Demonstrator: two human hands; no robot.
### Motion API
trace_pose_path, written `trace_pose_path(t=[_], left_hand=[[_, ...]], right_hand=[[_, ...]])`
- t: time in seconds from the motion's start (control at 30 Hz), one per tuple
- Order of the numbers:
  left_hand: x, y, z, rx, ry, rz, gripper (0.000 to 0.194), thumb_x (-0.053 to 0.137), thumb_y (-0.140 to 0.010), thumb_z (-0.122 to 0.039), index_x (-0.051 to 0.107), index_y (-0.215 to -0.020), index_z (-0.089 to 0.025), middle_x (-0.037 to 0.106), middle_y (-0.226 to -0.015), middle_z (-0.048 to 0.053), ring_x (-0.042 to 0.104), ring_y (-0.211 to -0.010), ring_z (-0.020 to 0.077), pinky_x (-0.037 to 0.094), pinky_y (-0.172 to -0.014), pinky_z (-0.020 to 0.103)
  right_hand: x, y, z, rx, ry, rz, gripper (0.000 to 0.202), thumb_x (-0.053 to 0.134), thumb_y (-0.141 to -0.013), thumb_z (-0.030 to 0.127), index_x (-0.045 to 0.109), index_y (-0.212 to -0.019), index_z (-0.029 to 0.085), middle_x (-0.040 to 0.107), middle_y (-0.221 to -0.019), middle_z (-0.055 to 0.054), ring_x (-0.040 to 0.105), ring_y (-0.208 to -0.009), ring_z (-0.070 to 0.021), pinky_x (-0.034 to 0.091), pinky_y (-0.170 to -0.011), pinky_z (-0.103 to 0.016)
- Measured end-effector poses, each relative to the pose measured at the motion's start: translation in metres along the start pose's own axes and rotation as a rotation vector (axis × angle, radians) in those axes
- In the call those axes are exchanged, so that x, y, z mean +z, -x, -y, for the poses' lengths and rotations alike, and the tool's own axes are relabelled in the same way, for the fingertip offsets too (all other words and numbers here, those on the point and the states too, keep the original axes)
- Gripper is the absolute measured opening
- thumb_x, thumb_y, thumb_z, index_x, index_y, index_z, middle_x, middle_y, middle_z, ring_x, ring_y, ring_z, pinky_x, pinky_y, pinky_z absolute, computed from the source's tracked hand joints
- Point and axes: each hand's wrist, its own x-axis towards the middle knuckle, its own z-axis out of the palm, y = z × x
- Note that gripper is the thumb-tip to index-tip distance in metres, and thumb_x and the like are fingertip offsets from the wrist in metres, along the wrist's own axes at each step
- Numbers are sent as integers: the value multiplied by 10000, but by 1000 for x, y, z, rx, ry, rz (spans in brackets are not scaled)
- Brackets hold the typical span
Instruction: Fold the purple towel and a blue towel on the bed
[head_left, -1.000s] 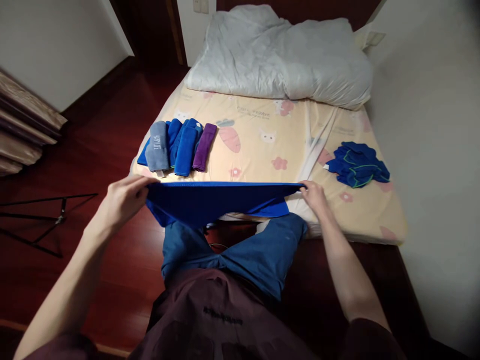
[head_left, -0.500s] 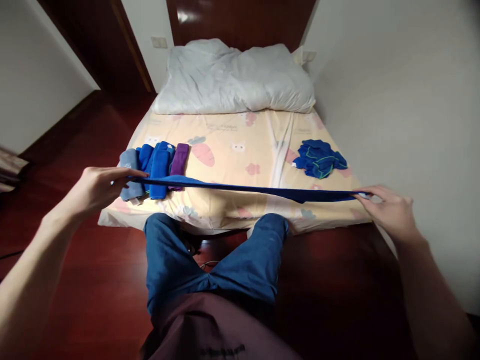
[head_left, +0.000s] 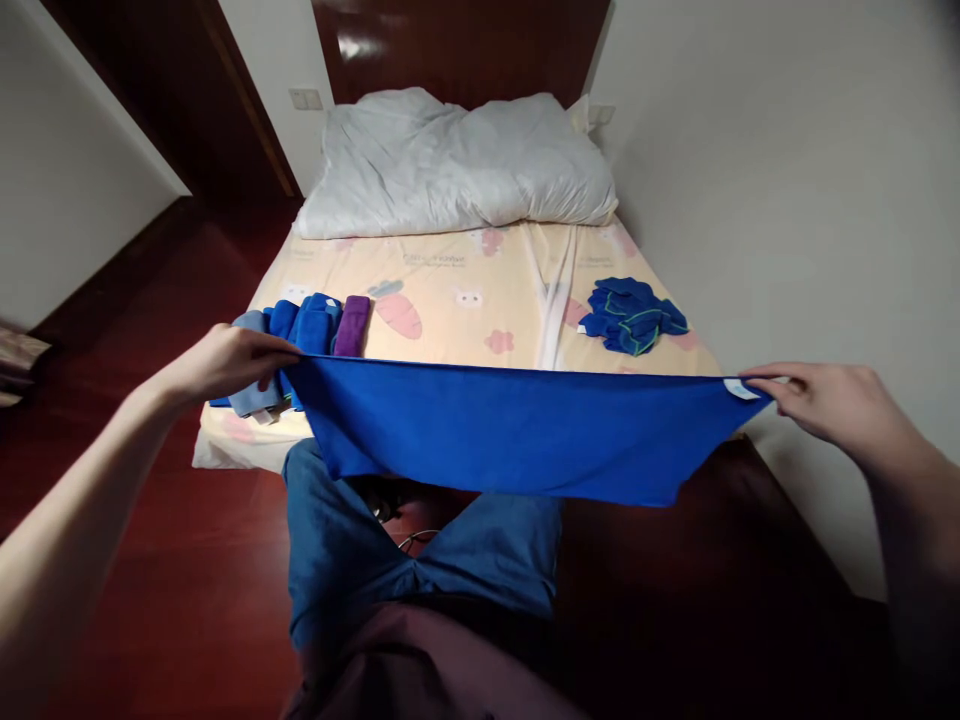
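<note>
A blue cloth (head_left: pixel 495 430) is stretched between my two hands above the near edge of the bed. My left hand (head_left: pixel 232 362) pinches its left upper corner, in front of several rolled cloths. My right hand (head_left: pixel 825 395) pinches the right upper corner, beside a white label. The rolls at the left of the bed are grey-blue (head_left: pixel 253 400), blue (head_left: pixel 315 325) and purple (head_left: pixel 352 325). At the right of the bed lies a crumpled blue cloth heap (head_left: pixel 634 315) with green edging.
The bed (head_left: pixel 450 285) has a patterned yellow sheet, with a folded white quilt (head_left: pixel 465 165) at its far end. A wall (head_left: pixel 787 200) stands at the right. My knees are below the cloth, near the bed's front edge.
The blue cloth was a thin, nearly edge-on strip; now its broad face shows, hanging toward me. My right hand has moved a little outward to the right. Both hands keep their hold.
</note>
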Motion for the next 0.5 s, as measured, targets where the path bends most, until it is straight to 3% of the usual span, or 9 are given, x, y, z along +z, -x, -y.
trace_pose_path(t=[0.07,0.13,0.23,0.33,0.43,0.5], left_hand=[[8,-22,-7,-28,12,163,448,628,-824,-546,818,-1025,-194,642,-499,-50,538,-525,132,505,-643,235],[15,-44,-16,-120,62,155,346,677,-836,-459,819,-995,-187,664,-528,-37,571,-528,143,536,-681,253],[21,-75,-27,-224,238,6,272,738,-840,-401,814,-958,-168,732,-661,12,686,-622,181,589,-750,290],[20,-97,-32,-181,380,-221,279,726,-874,-340,794,-1023,-115,781,-832,71,754,-784,203,617,-855,337],[19,-102,-33,-89,381,-444,293,681,-919,-304,786,-1116,-115,803,-992,82,767,-941,214,609,-949,350],[23,-96,-31,-34,332,-528,313,658,-950,-324,781,-1164,-131,803,-1106,53,752,-1044,210,593,-998,339]], right_hand=[[9,-22,13,36,-44,75,96,833,-836,174,838,-860,266,709,-575,-35,687,-627,-180,423,-690,-314],[16,-41,30,35,-93,60,56,810,-854,175,833,-852,226,714,-576,-40,713,-664,-181,429,-708,-302],[21,-66,58,60,-157,-54,85,797,-846,121,838,-904,168,783,-738,-105,729,-763,-164,451,-788,-285],[23,-85,76,113,-286,-200,184,741,-893,89,823,-1057,87,802,-936,-206,734,-823,-145,479,-818,-265],[30,-96,80,152,-441,-315,251,687,-923,60,792,-1150,42,780,-1060,-266,752,-828,-148,521,-773,-260],[40,-97,77,126,-503,-354,273,671,-923,38,783,-1172,36,768,-1108,-279,772,-886,-163,553,-790,-258]])
